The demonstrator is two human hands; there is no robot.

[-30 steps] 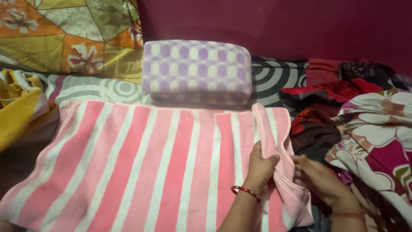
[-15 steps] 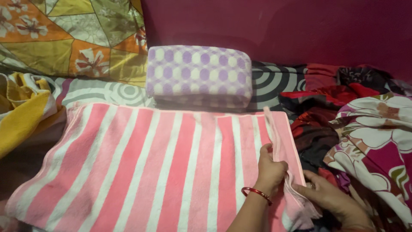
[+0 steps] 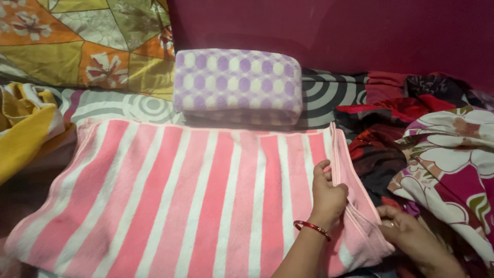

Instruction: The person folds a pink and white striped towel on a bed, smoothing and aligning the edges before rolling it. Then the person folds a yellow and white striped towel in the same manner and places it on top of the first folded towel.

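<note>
Pinching the right-hand hem of a pink and white striped towel (image 3: 195, 201), laid flat across the bed: left hand (image 3: 328, 198), red bangle (image 3: 312, 229) at the wrist, curled closed with fingers gripping the raised doubled edge; right hand (image 3: 409, 238), nearest the camera at the lower right, fingers partly curled, pressing on the towel's near right corner, grip underneath hidden; judged as edges being lined up midway through a fold, layers brought together along that side; next move likely calling for both corners held even and the hem kept taut so the stripes stay straight and no crease sets in; soft looped terry, thick, limp, wide lengthwise stripes, slightly rumpled along the near left border; to the left, a crumpled yellow cloth (image 3: 23, 134); to the right, a heap of floral maroon and white fabric (image 3: 453, 154) with dark red garments (image 3: 391, 113) behind; beyond the towel, touching its far edge, a neatly folded purple and white checked towel (image 3: 237, 85), blocky and plush; underneath, grey bedsheet with ring patterns (image 3: 149, 107); farther, an orange and yellow flowered pillow (image 3: 87, 41) and a plain magenta wall (image 3: 334, 31).
</note>
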